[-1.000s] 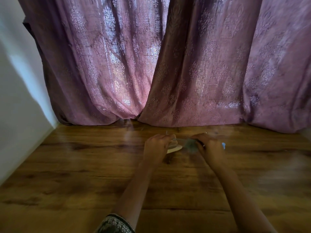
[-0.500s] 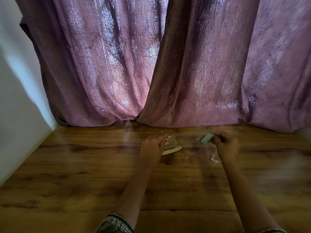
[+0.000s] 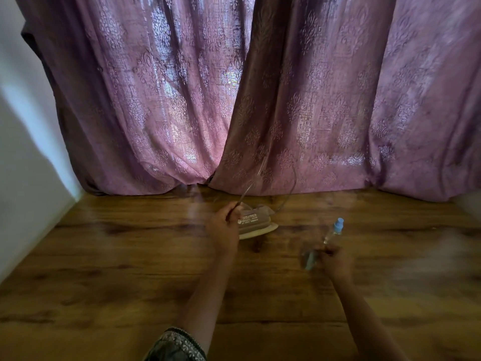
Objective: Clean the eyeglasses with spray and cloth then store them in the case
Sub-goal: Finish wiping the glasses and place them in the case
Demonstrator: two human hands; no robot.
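Left grip (image 3: pixel 226 226) pinches the glasses (image 3: pixel 246 192) above the case (image 3: pixel 256 226), centre frame. Right grip (image 3: pixel 337 260) grasps a blurred cloth (image 3: pixel 309 257) near the spray (image 3: pixel 335 227), right of centre.

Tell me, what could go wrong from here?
The left hand seems to pinch the eyeglasses by one thin arm, so they could twist or slip. The right hand, holding the cloth, is right by the tilted spray bottle and might knock it over.
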